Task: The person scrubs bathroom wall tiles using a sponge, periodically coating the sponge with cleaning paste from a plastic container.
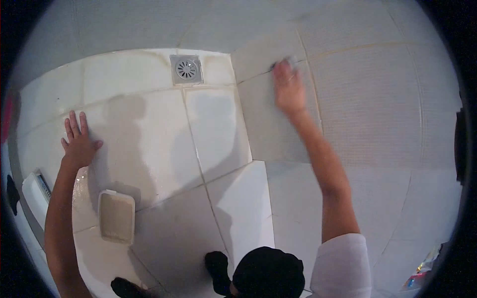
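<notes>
My left hand (79, 140) lies flat on the white floor tiles (154, 149) with its fingers spread, holding nothing. Against the lower part of the grey tiled wall (268, 114), my right hand (289, 89) is pressed with its fingers together. A small greyish thing shows at those fingertips, with a dark bit beside it; motion blur hides what it is. Below my left hand on the floor stands a white rectangular plastic tub (117, 217) with murky beige contents. A square metal floor drain (187, 69) sits at the far edge, between the two hands.
Beside my left forearm is a white object with a dark strip (36, 191). My dark-covered feet (217, 268) and dark-clothed knee (268, 273) are at the bottom. Colourful packaging (422, 270) shows at the lower right. Brownish grout lines run between the tiles.
</notes>
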Motion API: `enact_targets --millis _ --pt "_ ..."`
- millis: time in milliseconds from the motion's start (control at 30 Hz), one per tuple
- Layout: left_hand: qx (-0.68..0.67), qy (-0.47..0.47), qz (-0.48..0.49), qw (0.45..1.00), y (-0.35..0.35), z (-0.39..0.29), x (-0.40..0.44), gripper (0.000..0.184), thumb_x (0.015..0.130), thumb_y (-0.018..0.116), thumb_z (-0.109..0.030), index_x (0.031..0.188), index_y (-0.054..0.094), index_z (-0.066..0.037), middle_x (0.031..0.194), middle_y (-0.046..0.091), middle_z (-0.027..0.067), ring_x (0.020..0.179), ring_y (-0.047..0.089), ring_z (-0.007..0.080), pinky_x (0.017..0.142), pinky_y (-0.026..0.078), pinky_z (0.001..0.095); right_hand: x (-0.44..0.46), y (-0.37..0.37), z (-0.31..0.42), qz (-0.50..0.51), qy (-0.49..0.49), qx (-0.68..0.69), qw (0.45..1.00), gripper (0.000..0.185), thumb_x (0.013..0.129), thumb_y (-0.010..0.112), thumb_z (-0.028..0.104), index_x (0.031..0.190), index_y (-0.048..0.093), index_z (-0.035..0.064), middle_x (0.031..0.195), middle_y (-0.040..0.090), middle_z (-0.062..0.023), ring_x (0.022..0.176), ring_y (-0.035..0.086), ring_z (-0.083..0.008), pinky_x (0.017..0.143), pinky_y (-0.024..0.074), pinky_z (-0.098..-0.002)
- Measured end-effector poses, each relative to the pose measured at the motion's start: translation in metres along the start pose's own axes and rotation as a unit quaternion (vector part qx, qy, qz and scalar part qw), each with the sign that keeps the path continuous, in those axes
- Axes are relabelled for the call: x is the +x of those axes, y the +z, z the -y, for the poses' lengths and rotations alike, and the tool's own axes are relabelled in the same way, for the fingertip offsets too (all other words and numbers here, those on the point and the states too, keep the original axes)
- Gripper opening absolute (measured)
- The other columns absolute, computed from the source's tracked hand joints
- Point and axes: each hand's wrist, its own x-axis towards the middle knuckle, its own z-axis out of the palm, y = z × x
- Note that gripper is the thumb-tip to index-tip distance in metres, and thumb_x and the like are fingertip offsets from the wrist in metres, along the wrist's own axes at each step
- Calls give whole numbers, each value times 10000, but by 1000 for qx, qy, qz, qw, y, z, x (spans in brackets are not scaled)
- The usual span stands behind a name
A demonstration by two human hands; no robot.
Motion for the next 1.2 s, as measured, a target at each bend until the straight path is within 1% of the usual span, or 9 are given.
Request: enact_targets --millis 200,267,400,467,500,667,933,1067,1200 --pt "-2 32 -42 999 10 2 3 1034 816 668 -354 1469 -100 -128 1521 -194 160 1405 -88 400 986 199 727 -128 -82 -54 35 60 135 988 468 857 464 129 1324 488 102 1496 311 -29 1413 195 -202 1110 112 -564" --pt "-16 -9 36 999 -19 -13 -10 970 835 642 -346 1477 -36 -83 1530 -162 161 1417 -75 366 1050 151 664 -154 -94 -64 48 77 112 990 473 848 475 115 1320 493 108 1493 315 -23 1412 198 -200 1104 111 -577" --pt "-2 -62 4 998 -5 -40 -9 977 815 658 -360 1466 17 -13 1529 -114 204 1412 -25 398 1059 158 647 -96 -70 -73 5 19 81 997 446 856 489 175 1295 518 103 1456 369 -35 1387 253 -216 1083 173 -585" --pt "11 64 10 998 -5 -87 -28 1047 755 709 -408 1454 62 28 1523 -71 239 1400 20 437 1066 166 626 -17 -39 -72 -50 20 79 995 441 860 496 195 1290 516 97 1433 394 -43 1373 274 -222 1074 218 -565" --pt "-7 34 26 999 -7 -109 -34 1111 717 730 -441 1457 42 20 1522 -84 240 1398 1 443 1062 159 632 11 -32 -71 -67 34 68 995 442 861 501 205 1289 513 94 1425 402 -45 1368 279 -224 1070 238 -553" --pt "-51 -5 55 997 -8 -129 -50 1253 654 749 -529 1463 -64 -23 1512 -173 223 1391 -110 438 1045 110 665 -76 -43 -51 40 -46 123 990 450 842 518 211 1284 523 124 1455 374 -25 1376 269 -224 1083 222 -543" --pt "-66 -2 153 986 -16 -123 -45 1304 661 728 -535 1425 -255 -146 1462 -355 142 1336 -318 388 1012 -3 706 -34 -99 -252 -141 232 -89 958 477 881 488 208 1357 456 201 1474 355 -7 1384 269 -252 1051 227 -593" --pt "-75 -4 191 979 -20 -122 -39 1321 644 720 -567 1413 -281 -177 1443 -390 126 1322 -346 378 1007 -60 700 14 -65 -156 -34 167 -93 981 497 881 461 189 1364 418 81 1462 359 -97 1369 286 -271 1038 289 -546" --pt "-79 4 192 978 -16 -115 -40 1326 641 718 -573 1406 -294 -186 1437 -396 133 1313 -358 384 1000 -72 702 -8 -60 -102 1 71 39 997 414 868 501 212 1279 541 199 1451 382 -18 1376 264 -278 1031 193 -663"
